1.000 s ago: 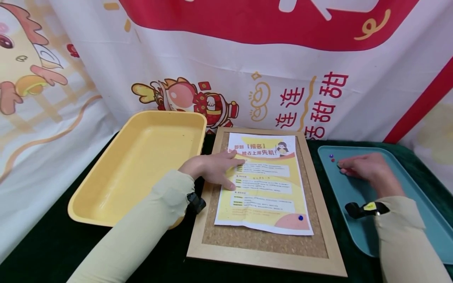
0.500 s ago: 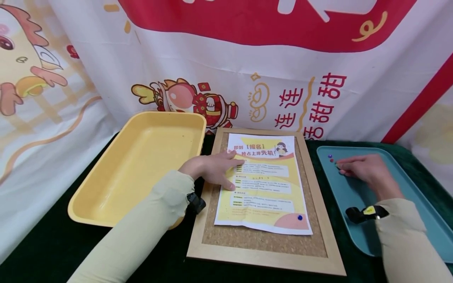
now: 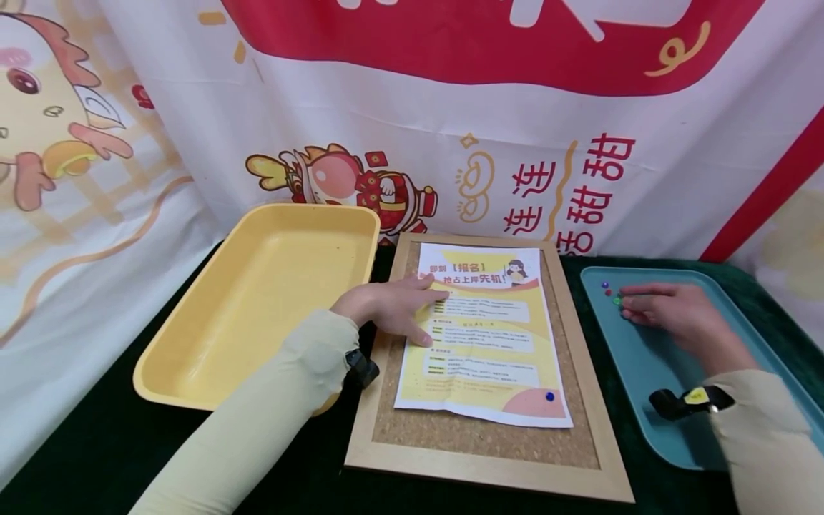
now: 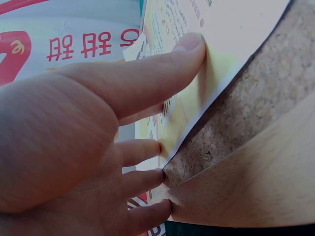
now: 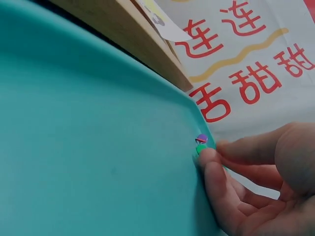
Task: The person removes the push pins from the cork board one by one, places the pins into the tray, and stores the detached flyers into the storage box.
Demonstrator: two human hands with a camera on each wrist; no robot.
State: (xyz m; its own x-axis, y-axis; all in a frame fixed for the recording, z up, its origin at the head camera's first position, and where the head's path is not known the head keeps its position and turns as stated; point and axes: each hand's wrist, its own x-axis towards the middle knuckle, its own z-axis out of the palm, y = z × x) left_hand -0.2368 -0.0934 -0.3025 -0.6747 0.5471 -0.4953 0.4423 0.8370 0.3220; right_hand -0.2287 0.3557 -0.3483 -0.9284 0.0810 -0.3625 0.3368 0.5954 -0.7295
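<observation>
The left hand [image 3: 394, 307], fingers spread wide, rests on a yellow-and-white printed paper sheet [image 3: 476, 340] lying on a wood-framed cork board [image 3: 483, 442]. Over the blue-green rectangular tray [image 3: 663, 365], the right hand [image 3: 672, 315] has its fingertips close together at a small green pin [image 5: 201, 149] (whether pinched, I cannot tell), near a small purple pin [image 5: 202, 138].
</observation>
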